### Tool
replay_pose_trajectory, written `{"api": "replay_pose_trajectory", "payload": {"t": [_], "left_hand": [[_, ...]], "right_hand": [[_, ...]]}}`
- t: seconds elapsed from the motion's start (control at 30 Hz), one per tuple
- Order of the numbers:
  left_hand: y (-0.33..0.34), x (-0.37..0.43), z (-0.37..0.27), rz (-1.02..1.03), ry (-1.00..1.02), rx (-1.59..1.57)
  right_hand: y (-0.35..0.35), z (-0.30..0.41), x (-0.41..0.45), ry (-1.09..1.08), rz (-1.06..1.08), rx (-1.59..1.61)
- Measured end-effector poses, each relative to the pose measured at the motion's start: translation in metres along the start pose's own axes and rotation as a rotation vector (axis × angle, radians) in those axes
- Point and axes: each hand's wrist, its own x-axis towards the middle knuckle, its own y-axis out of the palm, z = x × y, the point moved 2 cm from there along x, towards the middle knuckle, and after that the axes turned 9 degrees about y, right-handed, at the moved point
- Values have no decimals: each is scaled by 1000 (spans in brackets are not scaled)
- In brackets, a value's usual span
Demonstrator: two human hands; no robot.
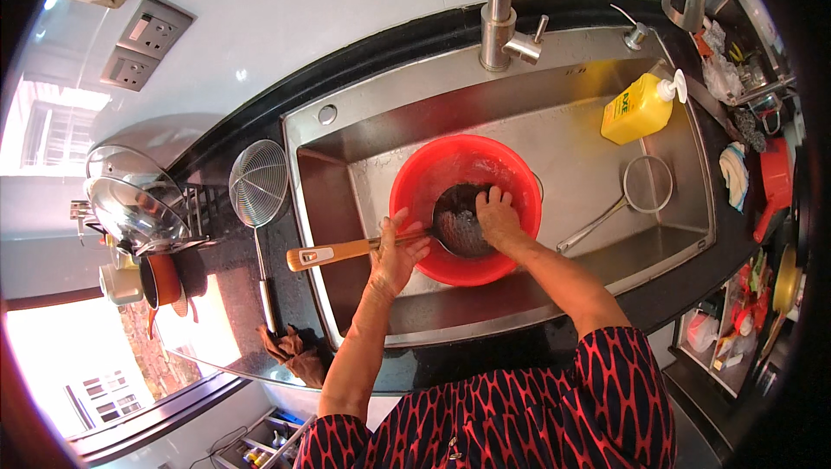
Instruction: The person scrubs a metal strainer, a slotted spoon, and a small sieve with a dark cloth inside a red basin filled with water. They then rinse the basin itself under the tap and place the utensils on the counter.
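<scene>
A red plastic basin (406, 173) stands in the stainless steel sink. Inside it lies the round, dark head of a long-handled utensil (458, 225), perhaps a skimmer or ladle. Its wooden handle (344, 252) sticks out over the sink's left wall. My left hand (396, 251) is at the handle near the basin's rim, thumb and fingers spread around it; whether it grips firmly is unclear. With bent fingers, my right hand (498, 215) touches the right side of the dark head; whether it holds anything small is hidden.
The steel faucet (498, 34) rises behind the basin. A yellow pump bottle (637, 110) and a small round strainer (648, 183) are in the sink's right part. On the left counter lie a wire skimmer (260, 183) and a brown cloth (298, 355), near pot lids (136, 209).
</scene>
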Motion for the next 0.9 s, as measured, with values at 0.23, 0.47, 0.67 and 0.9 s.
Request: {"api": "replay_pose_trajectory", "payload": {"t": [0.23, 0.47, 0.67, 0.9], "left_hand": [[-4, 6, 14, 19, -35, -221], [16, -7, 1, 103, 20, -280], [43, -27, -22, 122, -2, 349], [24, -42, -23, 199, 25, 287]], "right_hand": [[-32, 72, -23, -190, 125, 832], [-56, 93, -29, -444, 53, 738], [-46, 75, -8, -505, 263, 603], [-70, 75, -18, -453, -69, 737]]}}
